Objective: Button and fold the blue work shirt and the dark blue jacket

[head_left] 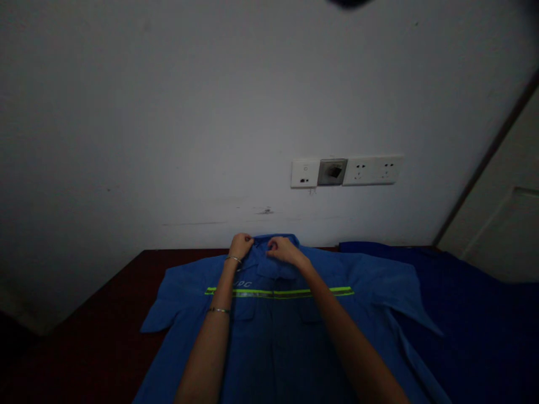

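"Under the two grips, what does the head view show?"

"A blue shirt (290, 336), front up, spread over a dark red counter (84, 314). Its collar (261, 242) is right at the fingers, on the far side, close to the wall (210, 112)."

"And how does the left grip (241, 246) stand?"

"Closed, thumb and fingers pinched together on the collar's left edge. One bracelet (233, 258) circles that wrist, and another (219, 310) sits farther up the forearm."

"The right grip (285, 250)?"

"Just beside it, over the collar opening. The fingers curl toward the thumb with a small gap showing. Whether any cloth is caught there, I cannot tell."

"What's on the near side of them?"

"A reflective stripe (290, 294) with yellow-green edges runs across the chest, passing beneath the forearms. Pale lettering (243, 284) shows just below the left grip, partly hidden by the arm."

"Off to the side?"

"Well to the right of the right grip, a dark blue cloth (497, 314) lies partly under the shirt's sleeve. Beyond and above that grip, a row of sockets (357, 171) is set in the wall."
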Motion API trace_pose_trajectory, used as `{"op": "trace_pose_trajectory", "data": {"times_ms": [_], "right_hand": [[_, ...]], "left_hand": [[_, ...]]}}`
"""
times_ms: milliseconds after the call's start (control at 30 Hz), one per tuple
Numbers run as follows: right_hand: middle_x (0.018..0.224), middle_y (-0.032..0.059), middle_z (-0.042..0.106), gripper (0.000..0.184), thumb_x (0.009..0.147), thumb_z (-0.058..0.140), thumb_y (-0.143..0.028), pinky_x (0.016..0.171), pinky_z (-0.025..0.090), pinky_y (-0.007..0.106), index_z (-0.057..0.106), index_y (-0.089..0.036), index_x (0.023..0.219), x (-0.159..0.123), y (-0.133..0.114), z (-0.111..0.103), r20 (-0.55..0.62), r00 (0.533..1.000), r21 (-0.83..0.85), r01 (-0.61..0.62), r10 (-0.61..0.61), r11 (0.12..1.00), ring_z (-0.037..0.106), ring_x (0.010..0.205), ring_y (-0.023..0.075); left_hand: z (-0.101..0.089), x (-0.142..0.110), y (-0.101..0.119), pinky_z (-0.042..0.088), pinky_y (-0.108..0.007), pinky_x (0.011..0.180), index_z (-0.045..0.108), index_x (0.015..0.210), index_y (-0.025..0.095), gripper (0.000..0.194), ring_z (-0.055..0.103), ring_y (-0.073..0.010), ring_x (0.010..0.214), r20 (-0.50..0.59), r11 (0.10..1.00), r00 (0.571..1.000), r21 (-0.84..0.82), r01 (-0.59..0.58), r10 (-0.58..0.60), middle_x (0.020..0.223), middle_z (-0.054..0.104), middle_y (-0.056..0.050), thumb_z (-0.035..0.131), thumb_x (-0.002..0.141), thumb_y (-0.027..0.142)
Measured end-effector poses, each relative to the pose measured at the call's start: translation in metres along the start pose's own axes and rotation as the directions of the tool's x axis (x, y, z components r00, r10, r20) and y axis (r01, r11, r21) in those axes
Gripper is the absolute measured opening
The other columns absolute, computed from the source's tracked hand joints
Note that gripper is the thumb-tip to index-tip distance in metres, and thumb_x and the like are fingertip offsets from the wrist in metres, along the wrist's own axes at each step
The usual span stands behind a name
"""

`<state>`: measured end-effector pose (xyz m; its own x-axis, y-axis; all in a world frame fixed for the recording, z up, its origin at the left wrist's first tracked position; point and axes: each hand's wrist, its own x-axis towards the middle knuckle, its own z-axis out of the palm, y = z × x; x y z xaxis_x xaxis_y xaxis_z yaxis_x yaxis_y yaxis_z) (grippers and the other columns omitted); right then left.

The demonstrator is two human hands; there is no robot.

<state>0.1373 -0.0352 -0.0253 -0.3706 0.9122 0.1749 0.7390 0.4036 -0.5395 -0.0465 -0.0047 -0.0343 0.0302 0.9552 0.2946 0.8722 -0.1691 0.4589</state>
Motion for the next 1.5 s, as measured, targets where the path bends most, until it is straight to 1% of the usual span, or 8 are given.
{"op": "trace_pose_trajectory", "data": {"times_ms": [233, 433, 533, 633, 767, 900, 1067, 1500], "right_hand": [[0.090, 0.0065, 0.063, 0.052, 0.066, 0.066, -0.024, 0.067, 0.042, 0.022, 0.052, -0.012, 0.114, 0.002, -0.004, 0.043, 0.091, 0.995, 0.070, 0.036, -0.042, 0.997, 0.058, 0.079, 0.0155], [0.078, 0.0029, 0.065, 0.060, 0.065, 0.065, -0.019, 0.062, 0.042, 0.020, 0.047, -0.011, 0.121, 0.003, -0.003, 0.021, 0.179, 0.983, 0.104, 0.025, -0.043, 0.994, 0.058, 0.065, 0.0127], [0.080, 0.0044, 0.066, 0.037, 0.072, 0.056, -0.018, 0.064, 0.041, 0.021, 0.057, -0.012, 0.108, 0.005, 0.012, 0.001, 0.028, 0.999, 0.063, -0.044, 0.042, 0.997, 0.059, 0.068, 0.0131], [0.090, 0.0082, 0.065, 0.028, 0.076, 0.048, -0.015, 0.073, 0.039, 0.022, 0.061, -0.012, 0.100, 0.005, 0.036, -0.014, -0.209, 0.967, -0.074, -0.163, 0.144, 0.984, 0.058, 0.083, 0.0151], [0.096, 0.0136, 0.062, 0.027, 0.081, 0.045, -0.023, 0.078, 0.037, 0.023, 0.059, -0.010, 0.100, 0.002, 0.065, -0.016, -0.375, 0.898, -0.180, -0.315, 0.231, 0.932, 0.055, 0.092, 0.0178], [0.094, 0.0139, 0.062, 0.030, 0.079, 0.049, -0.032, 0.074, 0.037, 0.023, 0.061, -0.010, 0.096, -0.001, 0.080, -0.006, -0.342, 0.899, -0.190, -0.351, 0.274, 0.917, 0.056, 0.089, 0.0186], [0.094, 0.0138, 0.064, 0.024, 0.074, 0.053, -0.022, 0.072, 0.036, 0.022, 0.062, -0.010, 0.092, 0.000, 0.087, -0.001, -0.304, 0.901, -0.190, -0.377, 0.311, 0.907, 0.057, 0.087, 0.0184], [0.087, 0.0122, 0.066, 0.026, 0.077, 0.048, -0.027, 0.073, 0.038, 0.023, 0.066, -0.011, 0.087, 0.001, 0.090, -0.010, -0.377, 0.866, -0.107, -0.393, 0.329, 0.913, 0.059, 0.086, 0.0190]], "left_hand": [[0.015, 0.000, 0.008, 0.040, -0.023, 0.073, 0.067, 0.091, 0.013, 0.027, 0.059, -0.0157, 0.078, -0.176, 0.997, 0.982, 0.040, 0.071, -0.063, 0.083, 0.068, -0.008, 0.046, 0.079, 0.025], [0.023, -0.004, 0.011, 0.040, -0.024, 0.075, 0.061, 0.104, 0.014, 0.031, 0.060, -0.0169, 0.081, -0.230, 0.994, 0.969, 0.033, 0.105, -0.095, 0.086, 0.067, -0.009, 0.044, 0.078, 0.017], [0.018, -0.004, 0.017, 0.041, -0.025, 0.072, 0.063, 0.098, 0.015, 0.028, 0.061, -0.0175, 0.080, -0.217, 0.994, 0.971, 0.020, 0.106, -0.099, 0.084, 0.067, -0.009, 0.046, 0.076, 0.019], [0.016, -0.004, 0.031, 0.041, -0.024, 0.069, 0.068, 0.083, 0.015, 0.022, 0.060, -0.0168, 0.076, -0.117, 0.998, 0.991, 0.000, 0.062, -0.062, 0.079, 0.067, -0.009, 0.049, 0.075, 0.022], [0.033, -0.010, 0.063, 0.041, -0.022, 0.062, 0.069, 0.074, 0.013, 0.023, 0.060, -0.0146, 0.068, 0.202, 0.989, 0.974, -0.132, -0.071, 0.097, 0.069, 0.066, -0.005, 0.054, 0.073, 0.030], [0.064, -0.024, 0.088, 0.040, -0.022, 0.059, 0.068, 0.073, 0.013, 0.030, 0.058, -0.0150, 0.066, 0.282, 0.976, 0.943, -0.174, -0.133, 0.179, 0.071, 0.066, -0.006, 0.054, 0.072, 0.040], [0.087, -0.034, 0.093, 0.039, -0.023, 0.059, 0.065, 0.072, 0.014, 0.026, 0.055, -0.0143, 0.065, 0.309, 0.993, 0.946, -0.096, -0.073, 0.100, 0.070, 0.063, -0.005, 0.059, 0.068, 0.039], [0.064, -0.027, 0.085, 0.025, -0.020, 0.045, 0.055, 0.049, 0.012, 0.025, 0.031, -0.0056, 0.043, 0.477, 0.941, 0.854, -0.336, -0.039, 0.206, 0.041, 0.039, 0.006, 0.062, 0.063, 0.032]]}}
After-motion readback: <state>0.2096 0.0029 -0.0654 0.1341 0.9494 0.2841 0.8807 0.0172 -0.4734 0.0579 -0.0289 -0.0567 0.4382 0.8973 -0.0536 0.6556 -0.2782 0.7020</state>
